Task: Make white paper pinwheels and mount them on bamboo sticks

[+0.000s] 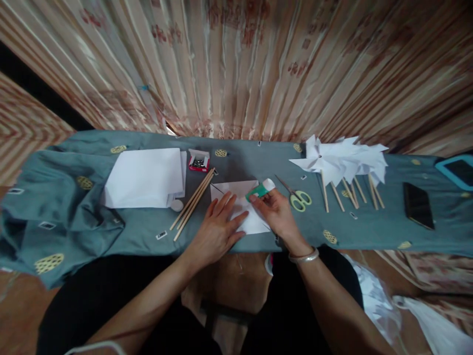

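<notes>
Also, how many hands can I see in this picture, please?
2. The left hand is spread over the white paper; the right hand holds a green-and-white object at the paper's upper right corner.

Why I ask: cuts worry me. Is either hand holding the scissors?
No, the scissors lie on the cloth beside the right hand.

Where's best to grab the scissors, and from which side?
Probably by the green loops of the scissors, from the near right: the loops face that way, while the blades point far left. The right hand is nearest but holds a green item.
</notes>
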The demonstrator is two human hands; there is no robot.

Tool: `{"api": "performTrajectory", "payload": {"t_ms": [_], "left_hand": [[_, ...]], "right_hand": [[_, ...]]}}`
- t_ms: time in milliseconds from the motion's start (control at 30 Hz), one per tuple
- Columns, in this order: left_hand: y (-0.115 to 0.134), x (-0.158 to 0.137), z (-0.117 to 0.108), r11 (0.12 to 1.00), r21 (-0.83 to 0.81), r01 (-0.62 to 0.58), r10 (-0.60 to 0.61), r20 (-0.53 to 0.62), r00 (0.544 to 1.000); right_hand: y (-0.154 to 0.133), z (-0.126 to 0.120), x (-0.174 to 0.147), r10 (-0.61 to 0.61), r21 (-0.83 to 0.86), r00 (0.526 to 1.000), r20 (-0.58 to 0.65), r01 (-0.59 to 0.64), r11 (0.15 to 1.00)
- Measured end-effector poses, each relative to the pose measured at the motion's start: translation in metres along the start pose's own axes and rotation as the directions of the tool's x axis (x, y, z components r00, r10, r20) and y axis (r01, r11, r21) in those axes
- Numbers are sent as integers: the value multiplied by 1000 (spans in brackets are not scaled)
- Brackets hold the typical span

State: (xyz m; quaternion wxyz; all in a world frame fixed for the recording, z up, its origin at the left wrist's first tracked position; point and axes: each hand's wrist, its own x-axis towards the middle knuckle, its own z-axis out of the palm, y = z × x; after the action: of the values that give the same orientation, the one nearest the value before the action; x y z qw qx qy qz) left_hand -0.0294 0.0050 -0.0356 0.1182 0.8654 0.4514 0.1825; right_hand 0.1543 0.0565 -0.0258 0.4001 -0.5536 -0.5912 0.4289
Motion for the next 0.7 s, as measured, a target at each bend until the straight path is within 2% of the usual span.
{"api": "performTrajectory", "payload": {"t_ms": [100, 367, 567, 700], "left_hand": [[-3, 0, 8, 1000, 13, 22, -22, 36, 999], [-6, -2, 13, 999, 13, 47, -48, 24, 999], [-4, -2, 12, 998, -1, 60, -60, 43, 997], [-4, -2, 13, 997, -42, 68, -68, 14, 998]], "right_hand": [[-1, 0, -1, -55, -148, 998, 23, 57, 987], [-4, 6, -4, -132, -349, 990, 54, 142, 926], [-8, 9, -5, -171, -451, 981, 95, 195, 871], [-5, 9, -5, -141, -436, 986, 91, 167, 884]]}}
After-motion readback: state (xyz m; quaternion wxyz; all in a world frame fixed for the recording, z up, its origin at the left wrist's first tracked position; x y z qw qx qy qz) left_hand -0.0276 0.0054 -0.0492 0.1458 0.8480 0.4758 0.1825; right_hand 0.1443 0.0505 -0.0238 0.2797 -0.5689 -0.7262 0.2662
